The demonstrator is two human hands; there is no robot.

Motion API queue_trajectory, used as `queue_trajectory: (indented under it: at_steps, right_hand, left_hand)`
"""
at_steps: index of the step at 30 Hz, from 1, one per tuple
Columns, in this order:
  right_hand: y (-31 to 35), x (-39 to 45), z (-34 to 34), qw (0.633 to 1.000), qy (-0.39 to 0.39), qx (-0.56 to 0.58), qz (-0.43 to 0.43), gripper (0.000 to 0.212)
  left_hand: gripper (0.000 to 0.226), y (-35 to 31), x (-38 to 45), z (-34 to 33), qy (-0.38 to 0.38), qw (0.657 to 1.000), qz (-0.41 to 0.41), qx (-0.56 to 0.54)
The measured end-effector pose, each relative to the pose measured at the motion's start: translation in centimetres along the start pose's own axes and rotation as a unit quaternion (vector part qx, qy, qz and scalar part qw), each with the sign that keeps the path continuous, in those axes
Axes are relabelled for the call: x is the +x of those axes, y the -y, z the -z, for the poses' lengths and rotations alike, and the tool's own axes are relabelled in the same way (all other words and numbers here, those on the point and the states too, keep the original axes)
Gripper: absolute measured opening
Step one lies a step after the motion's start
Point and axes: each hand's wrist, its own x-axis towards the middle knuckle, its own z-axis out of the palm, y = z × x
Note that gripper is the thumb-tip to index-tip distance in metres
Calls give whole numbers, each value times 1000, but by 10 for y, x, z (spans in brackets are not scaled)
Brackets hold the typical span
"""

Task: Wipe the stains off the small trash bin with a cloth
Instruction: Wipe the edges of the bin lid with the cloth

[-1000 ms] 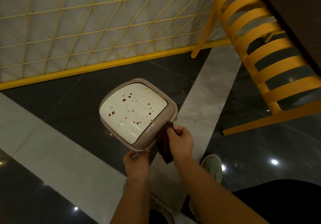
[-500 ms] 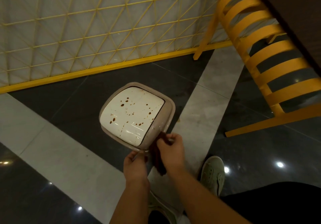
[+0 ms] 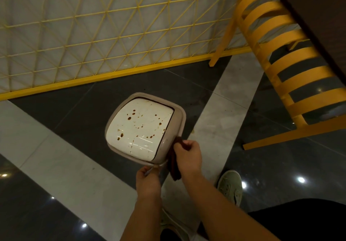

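Observation:
A small beige trash bin [image 3: 174,123] with a white swing lid [image 3: 140,130] is held up over the floor. The lid carries several brown stain spots. My left hand [image 3: 148,180] grips the bin's near rim from below. My right hand [image 3: 188,155] is closed on a dark brown cloth [image 3: 174,163], which hangs down and presses against the bin's right near edge.
A yellow slatted chair [image 3: 284,59] stands at the right under a dark table [image 3: 318,16]. A yellow wire-grid fence [image 3: 93,35] runs along the back. The floor has dark and light grey tiles. My green shoe [image 3: 231,186] is below the right hand.
The bin has turned slightly so the lid faces more toward me, and both hands shifted a little with it. The cloth stays at the bin's right near edge.

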Motion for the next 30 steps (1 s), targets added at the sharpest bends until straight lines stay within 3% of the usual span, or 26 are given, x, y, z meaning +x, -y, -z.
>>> queue_trajectory:
  at_steps: [7,15,17,21,25,30]
  right_hand:
    - [-21,-16,6,996,51,-64,32,14]
    - [16,18,10,998,-62,10,8,7]
    - [19,9,12,996,-61,34,63,9]
    - [-2,-36,13,976,22,-19,215,18]
    - [-20,-59,20,903,74,-153,395,22]
    - [32,-12,15,931,-6,-102,349,19]
  left_hand:
    - [26,1,-2,-1,-1,1000,-10,1]
    - [27,-3,-5,0,2,999,10,33]
    - [25,-2,-4,-1,-3,999,12,32]
    - [28,-1,-1,-4,11,1000,11,18]
    - [19,3,-5,-1,77,997,-30,-6]
    - [26,1,-5,-4,-2,1000,8,0]
